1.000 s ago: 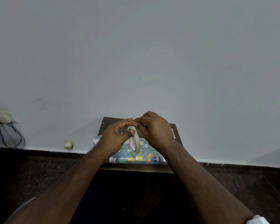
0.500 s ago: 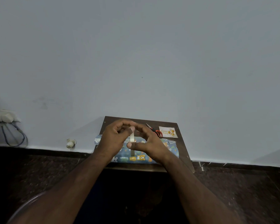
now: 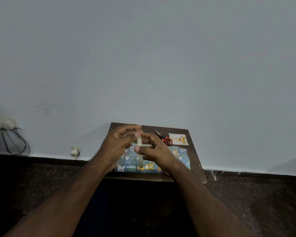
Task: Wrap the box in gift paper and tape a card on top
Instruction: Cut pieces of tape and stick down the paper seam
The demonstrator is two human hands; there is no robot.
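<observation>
From the head view, a small dark brown wooden bench [image 3: 193, 154] stands against a pale grey wall [image 3: 143, 57], over a dark speckled stone floor [image 3: 246, 202]. On the bench lies a flat box wrapped in blue gift paper printed with cartoon animals [image 3: 149, 166], set near the front edge and stretching across most of the bench's width.

Both bare forearms reach in from the bottom of the view and meet above the wrapped box. The left hand [image 3: 116, 146] is curled, its thumb and fingertips pinching the upper end of a narrow strip of translucent tape [image 3: 140, 151]. The right hand [image 3: 155, 151] is also curled, its thumb and fingers closed on the same strip lower down, so that the tape hangs upright between the two hands, with its loose lower end in front of the gift paper. Whether that end touches the paper cannot be told.

Behind the right hand, on the far part of the bench, lie a pair of scissors with red handles [image 3: 164, 138], blades pointing to the back left. Just right of them sits a small cream greeting card with gold balloons [image 3: 179, 139], flat on the wood and apart from the box.

At the far left, a white wall socket with a dark looped cable [image 3: 5, 124] is fixed low on the wall, and a small white fitting [image 3: 75, 150] sits at the skirting.
</observation>
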